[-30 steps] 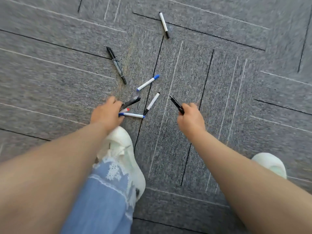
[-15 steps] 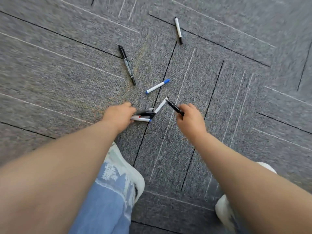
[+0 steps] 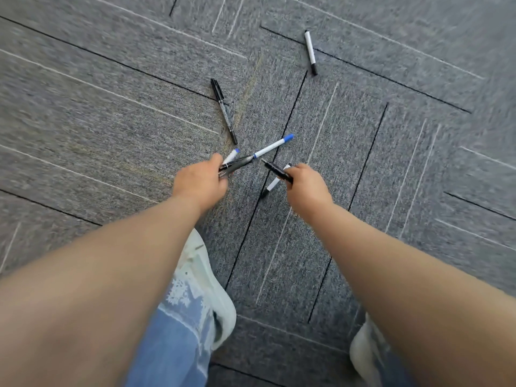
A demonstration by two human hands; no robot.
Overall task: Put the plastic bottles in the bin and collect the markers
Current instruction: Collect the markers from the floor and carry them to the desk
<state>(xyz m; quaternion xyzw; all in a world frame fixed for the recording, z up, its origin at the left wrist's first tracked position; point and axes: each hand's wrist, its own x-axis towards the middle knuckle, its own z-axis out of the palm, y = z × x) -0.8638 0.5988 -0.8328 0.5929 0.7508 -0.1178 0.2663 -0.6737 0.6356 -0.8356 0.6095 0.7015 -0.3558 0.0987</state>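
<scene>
- The left hand [image 3: 199,181] is gripping a small bundle, fingers curled tight. A dark marker [image 3: 237,164] and a blue-tipped white marker [image 3: 232,155] are poking out of it. 1 second ago it was gathering these off the floor, so that cluster is looking collected.
- Beyond it, the long black marker [image 3: 223,110] is lying untouched, and the blue-capped marker [image 3: 272,148] is resting near the bundle's tip.
- The right hand [image 3: 305,185] is closing round a short black marker [image 3: 276,170]. The black-capped white marker [image 3: 273,183], lying loose between the hands 0.5 seconds ago, is now slanting from under its fingers. I cannot tell whether it is pinched or only touched.
- Further right, well apart, the far white marker [image 3: 310,51] is waiting.
- At least 3 markers seem left; no bottles or bin are showing.
- The grey carpet tiles [image 3: 111,107] are running in dark seams and pale stripes under a white shoe [image 3: 212,289].
</scene>
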